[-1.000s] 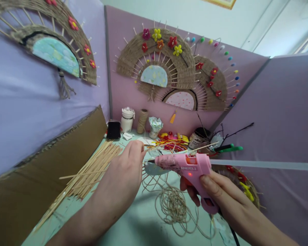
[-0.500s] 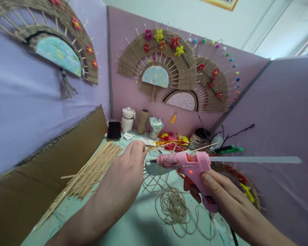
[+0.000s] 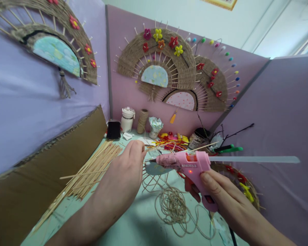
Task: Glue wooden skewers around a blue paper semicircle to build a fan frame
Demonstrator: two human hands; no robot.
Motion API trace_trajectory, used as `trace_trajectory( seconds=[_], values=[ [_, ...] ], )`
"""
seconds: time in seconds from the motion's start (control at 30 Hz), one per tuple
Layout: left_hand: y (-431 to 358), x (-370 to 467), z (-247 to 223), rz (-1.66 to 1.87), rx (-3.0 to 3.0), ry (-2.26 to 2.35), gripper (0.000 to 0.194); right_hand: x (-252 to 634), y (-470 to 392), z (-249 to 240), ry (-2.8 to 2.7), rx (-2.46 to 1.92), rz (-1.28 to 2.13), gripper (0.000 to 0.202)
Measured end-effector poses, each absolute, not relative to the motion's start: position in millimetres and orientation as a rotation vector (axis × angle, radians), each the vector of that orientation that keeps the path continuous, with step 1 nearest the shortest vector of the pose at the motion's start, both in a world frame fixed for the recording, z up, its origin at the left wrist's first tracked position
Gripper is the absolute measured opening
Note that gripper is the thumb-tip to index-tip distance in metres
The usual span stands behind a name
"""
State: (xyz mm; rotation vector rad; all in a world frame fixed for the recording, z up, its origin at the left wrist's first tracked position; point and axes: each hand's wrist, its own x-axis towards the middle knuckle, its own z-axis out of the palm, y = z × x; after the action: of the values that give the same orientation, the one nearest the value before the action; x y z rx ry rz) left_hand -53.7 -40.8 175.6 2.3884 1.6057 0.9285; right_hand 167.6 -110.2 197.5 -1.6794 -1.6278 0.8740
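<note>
My left hand is closed, fingertips pinched at the edge of a half-made fan of wooden sticks and twine. The fan's grey-blue half disc shows just past the fingers, partly behind the glue gun; the exact grip point is hidden. My right hand wraps round the handle of a pink hot glue gun, a small red light glowing on its side. A long translucent glue stick juts from the gun's back. The dark nozzle points left, close to my left fingertips and above the disc.
Loose twine lies tangled below the gun. Many wooden sticks spread at left beside a cardboard panel. Behind stand a white jar, a twine spool and a dark pot. Finished woven fans hang on the partitions.
The view has shifted very slightly. Both hands, the glue gun and the fan keep practically the same positions relative to each other.
</note>
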Motion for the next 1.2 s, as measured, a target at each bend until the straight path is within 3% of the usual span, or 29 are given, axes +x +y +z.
trace_trajectory(
  seconds=[0.63,1.2],
  values=[
    [-38,-54,174,0.993,2.408,1.555,0.016,172,-116,200,-1.411,-1.767,0.903,0.049],
    [-36,-56,173,0.978,2.402,1.595,0.015,192,-113,198,-1.583,-1.695,0.762,0.054]
  ],
)
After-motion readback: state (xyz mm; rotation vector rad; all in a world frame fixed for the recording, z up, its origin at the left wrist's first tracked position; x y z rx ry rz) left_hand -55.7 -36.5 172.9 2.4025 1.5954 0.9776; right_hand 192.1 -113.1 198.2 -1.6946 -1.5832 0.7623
